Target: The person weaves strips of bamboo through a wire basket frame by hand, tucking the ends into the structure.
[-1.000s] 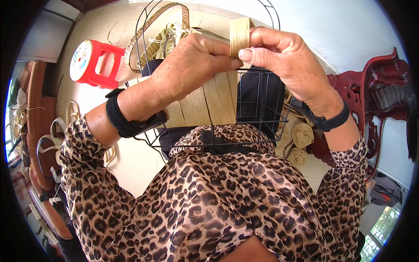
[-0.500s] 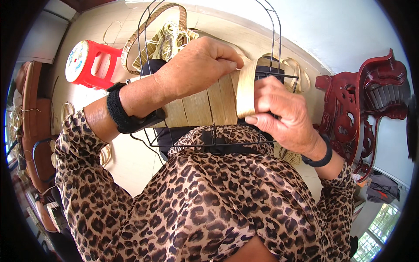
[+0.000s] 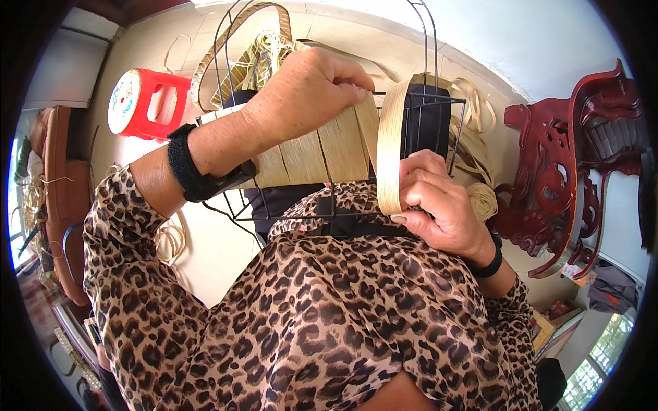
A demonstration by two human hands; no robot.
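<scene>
A black wire frame (image 3: 333, 200) with tall bent handles rests across my lap. Flat straw-coloured strips, side by side, form a wrapped panel (image 3: 301, 162) over its middle. My left hand (image 3: 317, 89) is closed at the panel's far edge, pinching a strip there; its fingertips partly hide the spot. At the panel's right end, a loose length of strip (image 3: 390, 147) curves down towards me. My right hand (image 3: 440, 202) grips this length at its near end, thumb against the strip, beside the frame's near wire.
A red stool (image 3: 163, 103) stands at the far left, beside a handled basket (image 3: 203, 74) with loose fibres. Carved dark-red wooden furniture (image 3: 548, 178) stands on the right. Coiled strips (image 3: 483, 202) lie below my lap on that side.
My right hand has moved nearer to my body, drawing the strip into a longer curve. My left hand stays at the far edge. The frame has tilted slightly.
</scene>
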